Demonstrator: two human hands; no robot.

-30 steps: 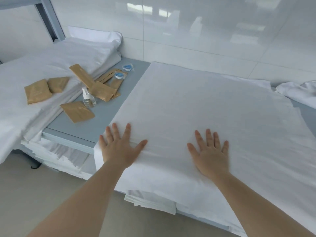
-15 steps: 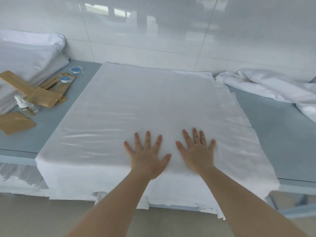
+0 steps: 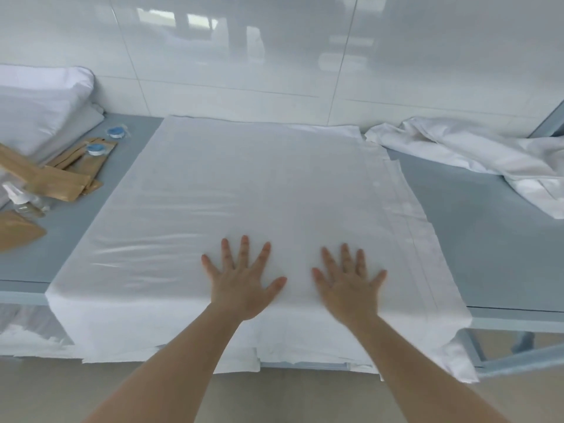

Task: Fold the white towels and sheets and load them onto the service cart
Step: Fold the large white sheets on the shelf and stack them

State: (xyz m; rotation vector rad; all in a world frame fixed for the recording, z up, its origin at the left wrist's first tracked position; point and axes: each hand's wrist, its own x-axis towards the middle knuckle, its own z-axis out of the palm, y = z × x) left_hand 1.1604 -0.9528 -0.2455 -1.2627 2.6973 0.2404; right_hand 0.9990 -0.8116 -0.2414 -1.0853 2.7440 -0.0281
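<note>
A large white sheet, folded flat in layers, lies spread over the grey-blue table, its near edge hanging over the front. My left hand presses flat on the sheet near the front edge, fingers spread. My right hand presses flat beside it, a short gap apart, fingers spread too. A crumpled white sheet lies at the back right of the table. A stack of white linen sits at the far left.
Brown paper packets, two small blue-capped tubs and a clear spray bottle lie on the table's left part. A glossy white tiled wall stands right behind the table. More white cloth hangs below the table's left edge.
My hands slid from wide apart toward the sheet's middle and now rest slightly further apart than half a second ago. My view swung right, bringing the crumpled sheet into sight.
</note>
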